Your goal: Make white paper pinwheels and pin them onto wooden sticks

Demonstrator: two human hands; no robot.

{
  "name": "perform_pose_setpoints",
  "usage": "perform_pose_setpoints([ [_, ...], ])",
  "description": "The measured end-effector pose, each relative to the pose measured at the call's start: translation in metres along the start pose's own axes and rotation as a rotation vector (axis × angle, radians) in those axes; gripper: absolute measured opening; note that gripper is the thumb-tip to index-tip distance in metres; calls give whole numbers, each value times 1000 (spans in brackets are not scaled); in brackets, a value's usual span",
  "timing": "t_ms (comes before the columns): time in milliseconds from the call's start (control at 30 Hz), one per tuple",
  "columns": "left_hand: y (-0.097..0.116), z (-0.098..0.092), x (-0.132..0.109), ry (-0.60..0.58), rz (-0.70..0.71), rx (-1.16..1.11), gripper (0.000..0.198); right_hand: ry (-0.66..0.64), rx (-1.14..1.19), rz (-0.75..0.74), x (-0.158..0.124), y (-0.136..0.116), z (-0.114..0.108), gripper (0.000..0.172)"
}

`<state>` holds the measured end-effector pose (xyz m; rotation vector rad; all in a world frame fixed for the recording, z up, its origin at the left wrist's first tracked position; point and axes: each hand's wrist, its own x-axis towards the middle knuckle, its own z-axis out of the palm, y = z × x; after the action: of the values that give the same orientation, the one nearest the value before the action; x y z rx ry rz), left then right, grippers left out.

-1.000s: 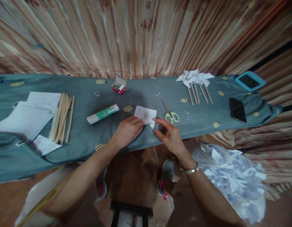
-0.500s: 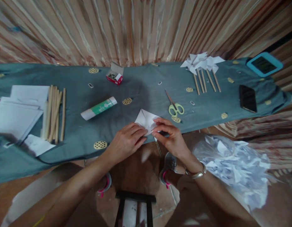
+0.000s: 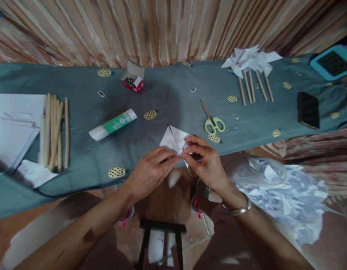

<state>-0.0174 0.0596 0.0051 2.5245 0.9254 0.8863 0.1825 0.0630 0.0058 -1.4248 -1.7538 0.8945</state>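
Observation:
A white sheet of paper (image 3: 173, 138) with slits cut in from its corners lies at the front edge of the table, between both hands. My left hand (image 3: 155, 165) is closed on its near left side, thumb and fingers pinched near the middle. My right hand (image 3: 204, 157) pinches the paper's right part with thumb and fingertips. The fingertips of both hands nearly meet, and what lies between them is too small to make out. Beyond the right hand are green-handled scissors (image 3: 213, 123). A glue stick (image 3: 113, 124) lies to the left.
Wooden sticks (image 3: 54, 131) and white paper sheets (image 3: 12, 135) lie at left. An open red box of small metal pieces (image 3: 133, 83) stands at the back. Several paper pinwheels (image 3: 250, 62), a phone (image 3: 308, 110) and a blue-framed device (image 3: 333, 62) are at right. A bag of folded paper (image 3: 283, 198) stands below.
My left hand's fingers have slid right, closer to the right hand's fingertips at the paper's middle. The view has shifted slightly; the things on the table lie as before.

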Motion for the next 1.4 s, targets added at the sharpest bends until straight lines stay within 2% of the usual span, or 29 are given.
perform_pose_setpoints([
  [167,1,2,1,-23,-20,3,19,14,-72,-8,1,-2,2,7],
  [500,-1,5,3,13,-76,-24,14,40,-86,-4,1,-5,3,8],
  [1400,-4,3,7,-35,-160,-94,21,67,-135,-48,-1,-7,4,7],
])
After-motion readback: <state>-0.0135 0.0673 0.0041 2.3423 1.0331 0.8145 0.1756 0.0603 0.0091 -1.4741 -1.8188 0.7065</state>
